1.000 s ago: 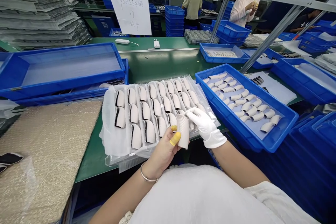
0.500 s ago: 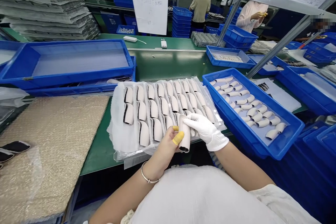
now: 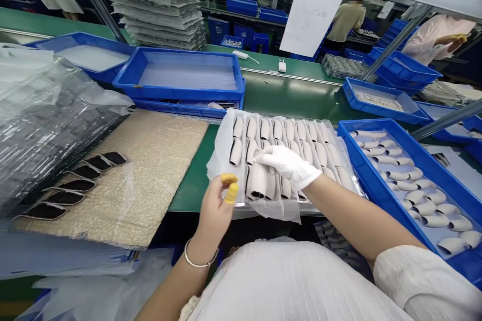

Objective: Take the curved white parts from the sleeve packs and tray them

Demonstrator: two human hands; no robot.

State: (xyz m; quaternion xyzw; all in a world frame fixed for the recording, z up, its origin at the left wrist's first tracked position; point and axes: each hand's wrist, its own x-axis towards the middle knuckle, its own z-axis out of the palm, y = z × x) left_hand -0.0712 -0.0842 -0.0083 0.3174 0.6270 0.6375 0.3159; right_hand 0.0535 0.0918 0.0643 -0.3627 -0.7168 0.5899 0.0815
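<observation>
My right hand, in a white glove, pinches the upper end of a curved cream-coloured shell piece with a dark hollow inside. It holds the piece over the near left part of a clear tray lined with white sheet. Similar cream shells lie in rows across that tray. To the left of the held piece, my left hand is off it, with yellow finger cots on thumb and forefinger. Those fingers are apart with nothing between them.
At right stands a blue bin of loose cream shells. Left of the tray, several dark flat pieces lie on a bubble-wrapped board. Behind are stacked blue bins and a tall pile of trays. Co-workers stand farther back.
My left hand has let go of the cream shell and moved left. My right hand has carried the shell over the tray's near left part. The view has swung left.
</observation>
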